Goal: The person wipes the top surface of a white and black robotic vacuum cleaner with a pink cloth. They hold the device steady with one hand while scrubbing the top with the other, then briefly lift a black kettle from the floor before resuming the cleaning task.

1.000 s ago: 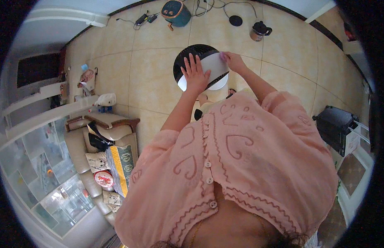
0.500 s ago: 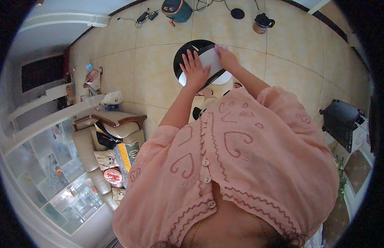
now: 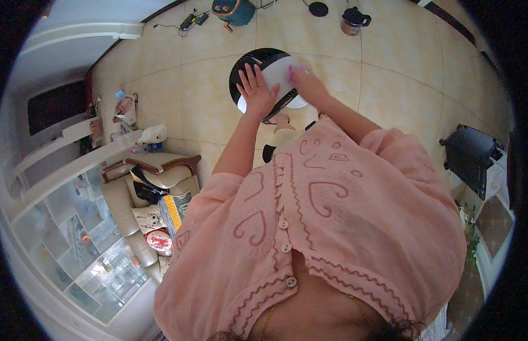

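Note:
A round appliance (image 3: pixel 275 69) stands on the floor in front of my feet, with black ribbed sides, a smooth white panel on top and a white part lower down. Its exact kind I cannot tell. Across its left side rests my left hand (image 3: pixel 259 95), fingers spread and holding nothing. My right hand (image 3: pixel 309 88) is closed on a small pinkish-purple cloth (image 3: pixel 292 71) against the right part of the white panel. This hand is slightly blurred, and its fingers partly cover the cloth.
Beyond the appliance are a teal bucket-like container (image 3: pixel 234 11), a black adapter with cables (image 3: pixel 188 21), a black disc (image 3: pixel 318 9) and a glass jug with a black lid (image 3: pixel 353 23). A sofa (image 3: pixel 119 199) stands left, a black case (image 3: pixel 473 159) right.
My right hand has moved with the cloth from the panel's upper right edge inward and down onto the white surface. My left hand stays on the appliance. The whole view has shifted slightly.

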A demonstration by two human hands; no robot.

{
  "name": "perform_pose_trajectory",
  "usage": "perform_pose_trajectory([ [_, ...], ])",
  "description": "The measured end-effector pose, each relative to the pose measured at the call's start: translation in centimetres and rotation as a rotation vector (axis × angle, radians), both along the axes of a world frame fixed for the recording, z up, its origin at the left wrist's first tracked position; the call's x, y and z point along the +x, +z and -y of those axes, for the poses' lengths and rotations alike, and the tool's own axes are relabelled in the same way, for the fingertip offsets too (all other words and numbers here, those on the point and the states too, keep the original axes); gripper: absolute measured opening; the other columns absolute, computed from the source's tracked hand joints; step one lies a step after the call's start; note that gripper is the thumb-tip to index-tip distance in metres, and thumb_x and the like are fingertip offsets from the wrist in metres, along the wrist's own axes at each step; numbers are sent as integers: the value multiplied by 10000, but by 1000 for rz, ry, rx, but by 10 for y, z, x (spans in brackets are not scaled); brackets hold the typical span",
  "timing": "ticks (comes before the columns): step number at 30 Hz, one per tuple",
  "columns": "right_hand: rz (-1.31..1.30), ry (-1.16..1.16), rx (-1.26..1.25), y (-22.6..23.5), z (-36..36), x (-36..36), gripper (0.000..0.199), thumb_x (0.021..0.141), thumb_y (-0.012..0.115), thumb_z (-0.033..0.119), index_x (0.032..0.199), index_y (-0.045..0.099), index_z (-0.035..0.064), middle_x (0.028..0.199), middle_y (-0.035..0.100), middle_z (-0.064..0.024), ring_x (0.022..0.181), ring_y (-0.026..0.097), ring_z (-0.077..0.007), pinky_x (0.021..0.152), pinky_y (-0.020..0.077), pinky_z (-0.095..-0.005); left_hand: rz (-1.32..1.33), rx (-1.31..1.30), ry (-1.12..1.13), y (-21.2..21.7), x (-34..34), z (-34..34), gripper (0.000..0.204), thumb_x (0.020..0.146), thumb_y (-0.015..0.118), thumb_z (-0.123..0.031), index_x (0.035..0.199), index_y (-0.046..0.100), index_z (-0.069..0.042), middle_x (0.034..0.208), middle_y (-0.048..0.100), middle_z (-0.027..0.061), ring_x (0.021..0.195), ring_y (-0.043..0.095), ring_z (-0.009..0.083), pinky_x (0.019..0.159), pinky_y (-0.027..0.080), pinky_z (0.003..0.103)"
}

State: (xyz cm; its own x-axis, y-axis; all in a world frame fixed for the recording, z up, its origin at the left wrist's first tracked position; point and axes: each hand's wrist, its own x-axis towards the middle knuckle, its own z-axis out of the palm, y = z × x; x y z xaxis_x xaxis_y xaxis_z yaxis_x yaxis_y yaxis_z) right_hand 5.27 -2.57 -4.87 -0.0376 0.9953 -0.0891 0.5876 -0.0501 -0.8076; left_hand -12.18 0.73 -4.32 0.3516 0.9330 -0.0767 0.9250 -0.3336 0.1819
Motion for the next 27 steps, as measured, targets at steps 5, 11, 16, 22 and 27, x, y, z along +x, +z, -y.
perform_pose_trajectory([
  [5, 595, -81, 430, -54, 14, -41, 347, 801, 453, 82, 1099, 431, -95, 981, 544, -229, 989, 529, -392, 709, 445, -526, 16, 33, -25, -5, -2, 1, 848, 801, 506, -467, 1394, 75, -41, 1454, -21, 177, 1325, -54, 398, 1002, 54, 608],
  [11, 444, -5, 161, -36, 2, -20, 366, 759, 465, 29, 1087, 433, -128, 971, 553, -235, 925, 560, -378, 674, 478, -466, 21, -16, 15, -1, 0, -1, 834, 807, 502, -458, 1391, 82, -36, 1453, -14, 178, 1326, -48, 397, 1005, 42, 604],
  [16, 316, 0, -115, -87, 8, 6, 368, 777, 414, 21, 1125, 426, -96, 975, 570, -242, 833, 594, -360, 693, 467, -481, 23, -34, -41, 5, -4, -1, 810, 818, 490, -442, 1392, 83, -39, 1455, -18, 172, 1327, -53, 390, 1006, 33, 601],
  [22, 104, -28, -107, -60, -8, 26, 367, 844, 420, 103, 1177, 391, -50, 991, 564, -253, 837, 583, -382, 727, 468, -453, 51, -31, -52, 6, -2, 6, 814, 814, 499, -438, 1392, 86, -42, 1457, -23, 164, 1329, -65, 381, 1007, 28, 600],
  [27, 247, 34, 64, -11, 1, -14, 374, 872, 402, 133, 1189, 360, -62, 1042, 542, -264, 929, 555, -396, 795, 441, -463, 15, 16, -66, -3, 0, 5, 831, 806, 503, -468, 1392, 96, -42, 1455, -17, 176, 1323, -36, 403, 997, 60, 615],
])
